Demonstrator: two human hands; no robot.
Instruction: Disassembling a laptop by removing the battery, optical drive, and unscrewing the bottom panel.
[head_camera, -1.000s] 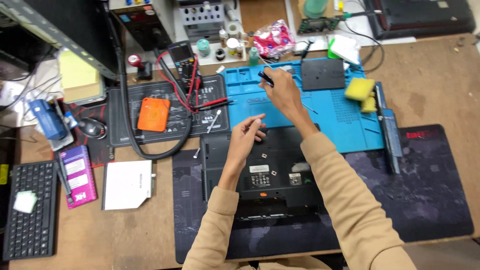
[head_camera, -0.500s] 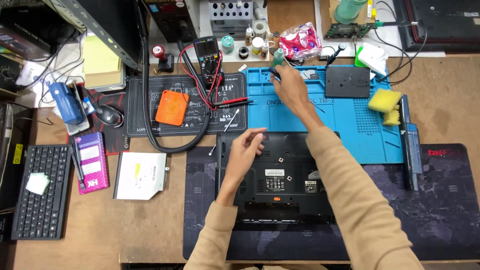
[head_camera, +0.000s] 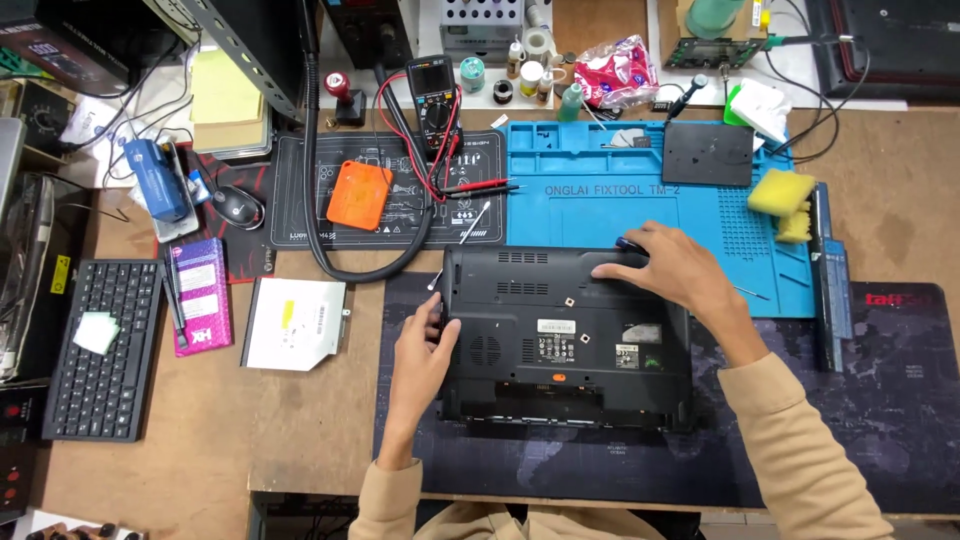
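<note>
A black laptop lies upside down on a dark desk mat, its underside facing up. My left hand grips the laptop's left edge, thumb on top. Over the laptop's far right corner, my right hand lies flat, fingers curled on a small dark screwdriver whose tip shows at the fingertips. Both sleeves are tan.
A blue work mat with a black square plate lies behind the laptop. Left of it are a multimeter, an orange square, a white optical drive and a keyboard. Yellow sponges and a long battery are at the right.
My right hand came down from above the blue mat onto the laptop's far right corner. My left hand slid from the laptop's top to its left edge. The view shifted.
</note>
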